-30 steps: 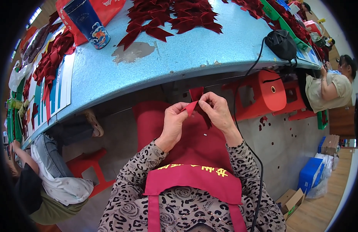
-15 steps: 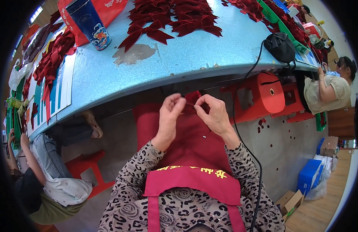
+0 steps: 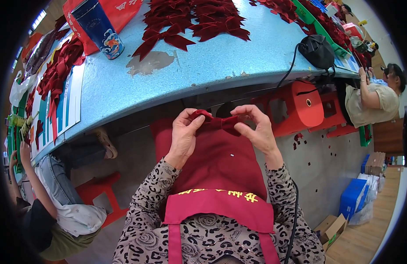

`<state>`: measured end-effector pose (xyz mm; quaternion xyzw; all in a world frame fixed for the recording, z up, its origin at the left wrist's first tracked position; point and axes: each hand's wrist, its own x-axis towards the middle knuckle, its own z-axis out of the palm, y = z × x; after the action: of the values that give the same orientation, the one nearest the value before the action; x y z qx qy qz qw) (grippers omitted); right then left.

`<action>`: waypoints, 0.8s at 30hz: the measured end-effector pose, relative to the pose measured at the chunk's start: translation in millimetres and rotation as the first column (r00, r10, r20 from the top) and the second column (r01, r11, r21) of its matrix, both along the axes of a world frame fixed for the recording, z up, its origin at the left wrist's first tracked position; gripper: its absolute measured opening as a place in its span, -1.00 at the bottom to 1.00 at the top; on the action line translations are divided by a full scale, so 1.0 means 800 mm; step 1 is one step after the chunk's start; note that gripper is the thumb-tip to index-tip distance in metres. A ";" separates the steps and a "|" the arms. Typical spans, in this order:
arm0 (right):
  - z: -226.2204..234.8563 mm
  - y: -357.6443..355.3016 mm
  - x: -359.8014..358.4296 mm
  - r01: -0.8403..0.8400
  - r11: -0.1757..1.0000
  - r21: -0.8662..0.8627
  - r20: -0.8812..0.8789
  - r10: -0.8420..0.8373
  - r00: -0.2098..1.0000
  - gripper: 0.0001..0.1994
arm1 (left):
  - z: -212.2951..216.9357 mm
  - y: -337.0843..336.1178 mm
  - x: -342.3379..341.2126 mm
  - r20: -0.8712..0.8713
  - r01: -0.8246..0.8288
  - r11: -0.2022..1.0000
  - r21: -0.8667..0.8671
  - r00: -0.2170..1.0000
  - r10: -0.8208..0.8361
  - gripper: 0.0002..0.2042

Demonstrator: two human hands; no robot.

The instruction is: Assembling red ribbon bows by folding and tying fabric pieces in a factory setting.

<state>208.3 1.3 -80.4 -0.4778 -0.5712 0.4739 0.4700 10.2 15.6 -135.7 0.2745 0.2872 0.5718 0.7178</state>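
Observation:
Above my lap, a dark red velvet bow (image 3: 216,122) is stretched between my two hands. My left hand (image 3: 185,132) pinches its left loop between thumb and fingers. At the other end, the thumb and fingers of my right hand (image 3: 257,129) close on the right loop. The narrow middle of the bow shows between them, just short of the table edge. Beneath it lies my dark red apron (image 3: 212,158). Rows of finished-looking red bows (image 3: 168,35) rest on the blue table (image 3: 203,64) ahead.
A dark blue tumbler (image 3: 98,28) stands beside a red bag (image 3: 124,17) at the table's left. A black pouch (image 3: 317,50) sits near the right edge, with a cable hanging down. Red stools (image 3: 300,108) stand at right. Co-workers sit on both sides.
My hands have moved apart, the right one outward to the right. The red velvet piece, mostly hidden between my fingers before, now shows as a bow spread between both hands.

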 end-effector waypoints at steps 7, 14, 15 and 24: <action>0.001 -0.003 0.012 -0.059 0.998 0.002 0.107 0.058 0.993 -0.91 | 0.016 -0.003 0.020 -0.044 0.104 0.994 -0.013 0.994 -0.105 -0.80; -0.003 0.002 0.019 -0.118 0.938 0.325 0.319 0.009 0.948 -0.85 | 0.018 -0.005 0.025 -0.414 0.232 0.972 0.046 0.890 -0.193 -0.79; -0.003 0.003 0.021 -0.167 0.897 0.409 0.396 -0.010 0.918 -0.84 | 0.016 -0.005 0.027 -0.495 0.161 0.971 0.179 0.867 -0.053 -0.80; 0.011 0.000 0.023 -0.130 0.853 0.506 0.352 -0.066 0.934 -0.76 | 0.026 -0.006 0.026 -0.562 0.046 0.748 0.662 0.691 0.455 -0.75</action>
<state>226.5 1.7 -71.6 -0.4005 -0.7616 0.2148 0.4620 31.3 10.7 -114.9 0.6549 0.3564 0.5688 0.3472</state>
